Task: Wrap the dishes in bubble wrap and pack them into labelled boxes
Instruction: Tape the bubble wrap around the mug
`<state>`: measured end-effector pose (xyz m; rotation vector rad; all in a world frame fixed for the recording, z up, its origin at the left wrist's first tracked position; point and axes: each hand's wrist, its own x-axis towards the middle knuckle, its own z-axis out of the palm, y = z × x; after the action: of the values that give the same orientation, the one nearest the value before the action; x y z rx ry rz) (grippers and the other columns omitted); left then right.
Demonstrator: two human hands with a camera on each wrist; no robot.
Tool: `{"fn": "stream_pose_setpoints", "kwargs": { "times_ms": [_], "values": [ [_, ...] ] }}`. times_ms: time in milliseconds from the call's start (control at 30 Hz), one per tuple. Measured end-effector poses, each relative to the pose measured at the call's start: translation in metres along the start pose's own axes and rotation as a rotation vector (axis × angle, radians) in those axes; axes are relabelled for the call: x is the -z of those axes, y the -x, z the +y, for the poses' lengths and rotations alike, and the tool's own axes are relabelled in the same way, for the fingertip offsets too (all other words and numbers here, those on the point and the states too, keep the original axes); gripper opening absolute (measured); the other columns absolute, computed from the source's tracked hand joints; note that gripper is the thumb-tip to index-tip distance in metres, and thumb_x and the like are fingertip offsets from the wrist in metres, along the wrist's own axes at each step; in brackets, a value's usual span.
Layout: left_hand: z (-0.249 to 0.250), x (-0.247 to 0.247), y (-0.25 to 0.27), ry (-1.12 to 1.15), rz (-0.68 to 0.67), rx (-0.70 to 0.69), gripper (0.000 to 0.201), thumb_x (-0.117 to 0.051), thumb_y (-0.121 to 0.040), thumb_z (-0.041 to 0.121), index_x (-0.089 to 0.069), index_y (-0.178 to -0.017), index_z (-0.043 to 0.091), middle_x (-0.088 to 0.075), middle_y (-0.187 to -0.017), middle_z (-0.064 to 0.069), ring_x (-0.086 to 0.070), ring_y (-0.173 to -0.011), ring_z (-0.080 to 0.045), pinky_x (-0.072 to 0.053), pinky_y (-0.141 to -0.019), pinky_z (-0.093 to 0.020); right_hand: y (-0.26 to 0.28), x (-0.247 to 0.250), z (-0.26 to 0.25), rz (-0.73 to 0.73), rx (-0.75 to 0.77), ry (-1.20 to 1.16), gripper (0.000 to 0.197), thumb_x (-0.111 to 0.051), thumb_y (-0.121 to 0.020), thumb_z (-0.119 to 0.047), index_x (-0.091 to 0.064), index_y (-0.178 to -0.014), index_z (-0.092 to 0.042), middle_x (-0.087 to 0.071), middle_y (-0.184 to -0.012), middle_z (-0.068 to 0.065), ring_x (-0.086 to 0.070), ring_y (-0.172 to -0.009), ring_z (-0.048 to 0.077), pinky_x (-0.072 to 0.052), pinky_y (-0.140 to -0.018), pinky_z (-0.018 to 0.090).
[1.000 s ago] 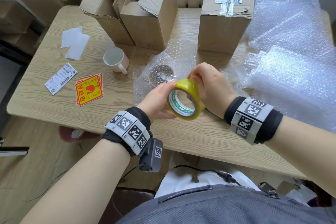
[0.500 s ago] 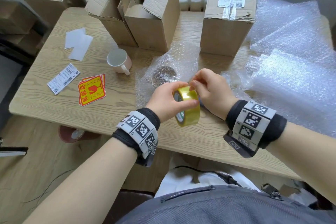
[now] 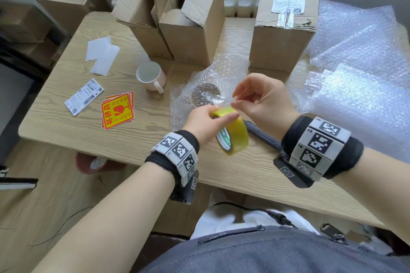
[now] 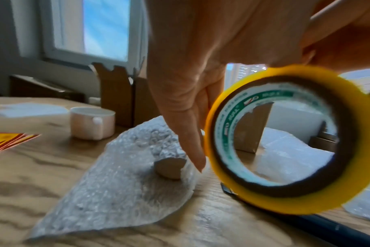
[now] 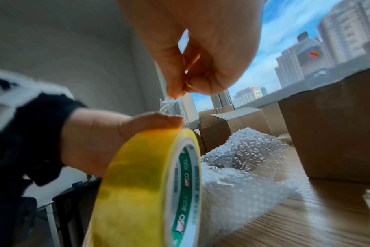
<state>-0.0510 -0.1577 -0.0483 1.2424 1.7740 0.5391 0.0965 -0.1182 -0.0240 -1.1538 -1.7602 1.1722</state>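
Observation:
My left hand point(image 3: 210, 118) grips a yellow tape roll point(image 3: 236, 137) just above the table's front part; in the left wrist view the tape roll point(image 4: 285, 204) fills the right side. My right hand point(image 3: 246, 99) pinches the clear tape end point(image 5: 169, 104) a short way above the tape roll point(image 5: 137, 183), thumb against fingertip. Behind both hands lies a round dish under loose bubble wrap point(image 3: 205, 95), also seen as the dish point(image 4: 169, 168) in the left wrist view. A pale pink mug point(image 3: 150, 77) stands unwrapped to its left.
Two open cardboard boxes point(image 3: 190, 29) and a sealed labelled box point(image 3: 284, 24) stand at the back of the wooden table point(image 3: 221, 173). Fragile stickers point(image 3: 117, 111), a shipping label point(image 3: 84, 96) and white papers point(image 3: 102, 54) lie left. Bubble wrap sheets point(image 3: 359, 73) pile up right. A dark tool point(image 3: 261, 135) lies under my hands.
My right hand has left the roll's rim and lifted slightly, drawing the tape end free. My left hand has turned the roll and keeps hold of it.

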Motion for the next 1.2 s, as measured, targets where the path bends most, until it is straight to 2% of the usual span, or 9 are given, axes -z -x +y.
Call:
{"fn": "stream_pose_setpoints", "kwargs": {
  "times_ms": [167, 233, 367, 600, 700, 867, 967, 1067, 1200],
  "values": [
    [-0.001, 0.005, 0.003, -0.062, 0.013, -0.126, 0.049, -0.07, -0.078, 0.049, -0.06, -0.12, 0.025, -0.061, -0.115, 0.01, -0.056, -0.108, -0.006, -0.045, -0.094, -0.028, -0.004, 0.0, -0.005, -0.013, -0.003, -0.055, 0.039, -0.075, -0.071, 0.002, -0.054, -0.076, -0.03, -0.063, -0.068, -0.004, -0.063, -0.068, 0.025, -0.052, -0.067, 0.032],
    [0.002, 0.006, 0.005, 0.093, 0.125, -0.225, 0.027, -0.077, -0.077, 0.029, -0.064, -0.101, 0.031, -0.063, -0.11, 0.011, -0.056, -0.11, -0.004, -0.043, -0.098, -0.028, -0.005, -0.001, -0.007, -0.032, 0.005, -0.045, 0.041, -0.079, -0.07, -0.003, -0.052, -0.079, -0.032, -0.063, -0.069, -0.006, -0.063, -0.07, 0.03, -0.051, -0.066, 0.035],
    [0.003, 0.004, 0.006, 0.316, 0.249, -0.253, 0.026, -0.078, -0.074, 0.009, -0.067, -0.067, 0.031, -0.069, -0.086, 0.012, -0.066, -0.094, -0.006, -0.048, -0.095, -0.032, -0.004, 0.0, -0.006, 0.003, 0.04, -0.037, 0.039, -0.079, -0.071, -0.008, -0.051, -0.084, -0.032, -0.065, -0.075, -0.009, -0.066, -0.076, 0.024, -0.051, -0.07, 0.034],
    [0.015, 0.007, 0.009, 0.403, 0.275, -0.259, 0.009, -0.069, -0.085, 0.011, -0.07, -0.079, 0.018, -0.071, -0.081, -0.001, -0.067, -0.08, -0.012, -0.055, -0.08, -0.029, 0.008, -0.011, 0.012, -0.057, -0.09, 0.154, 0.079, -0.083, -0.068, -0.02, -0.043, -0.136, -0.013, -0.046, -0.133, 0.002, -0.047, -0.12, 0.013, -0.045, -0.096, 0.029],
    [0.01, 0.005, 0.014, 0.41, 0.223, -0.257, 0.009, -0.069, -0.085, 0.012, -0.072, -0.082, 0.02, -0.072, -0.084, 0.001, -0.068, -0.083, -0.012, -0.054, -0.08, -0.028, 0.007, -0.01, 0.016, -0.128, -0.181, 0.011, 0.043, -0.078, -0.075, -0.019, -0.061, -0.115, -0.014, -0.063, -0.115, 0.001, -0.058, -0.11, 0.012, -0.047, -0.099, 0.037],
    [0.003, 0.002, 0.019, 0.384, 0.269, -0.344, 0.02, -0.067, -0.086, 0.009, -0.07, -0.085, 0.029, -0.059, -0.104, 0.004, -0.062, -0.099, -0.011, -0.052, -0.083, -0.023, 0.005, -0.007, 0.018, -0.177, -0.212, -0.019, 0.014, -0.072, -0.081, -0.019, -0.065, -0.094, -0.019, -0.064, -0.091, -0.013, -0.058, -0.087, -0.004, -0.042, -0.08, 0.006],
    [0.003, 0.001, 0.018, 0.44, 0.265, -0.283, 0.021, -0.068, -0.085, 0.01, -0.069, -0.08, 0.03, -0.055, -0.103, 0.007, -0.061, -0.102, -0.015, -0.054, -0.086, -0.028, 0.005, -0.008, 0.021, -0.237, -0.201, -0.067, 0.009, -0.072, -0.081, -0.015, -0.068, -0.085, -0.008, -0.068, -0.089, -0.003, -0.06, -0.084, 0.002, -0.045, -0.08, 0.015],
    [0.004, 0.001, 0.018, 0.321, 0.324, -0.291, 0.018, -0.071, -0.083, 0.014, -0.069, -0.078, 0.031, -0.057, -0.098, 0.011, -0.056, -0.095, 0.004, -0.044, -0.081, -0.007, 0.006, -0.011, 0.023, -0.239, -0.183, -0.174, 0.015, -0.067, -0.081, 0.0, -0.06, -0.073, -0.009, -0.067, -0.089, 0.007, -0.06, -0.091, 0.011, -0.046, -0.09, 0.03],
    [0.014, 0.0, 0.016, 0.322, 0.348, -0.283, 0.004, -0.071, -0.083, 0.008, -0.073, -0.086, 0.009, -0.057, -0.096, 0.007, -0.054, -0.084, 0.017, -0.04, -0.071, 0.0, 0.007, -0.015, 0.025, -0.263, -0.288, -0.256, 0.021, -0.064, -0.086, -0.002, -0.052, -0.073, -0.015, -0.065, -0.086, 0.002, -0.061, -0.084, 0.009, -0.049, -0.081, 0.023]
  ]
}}
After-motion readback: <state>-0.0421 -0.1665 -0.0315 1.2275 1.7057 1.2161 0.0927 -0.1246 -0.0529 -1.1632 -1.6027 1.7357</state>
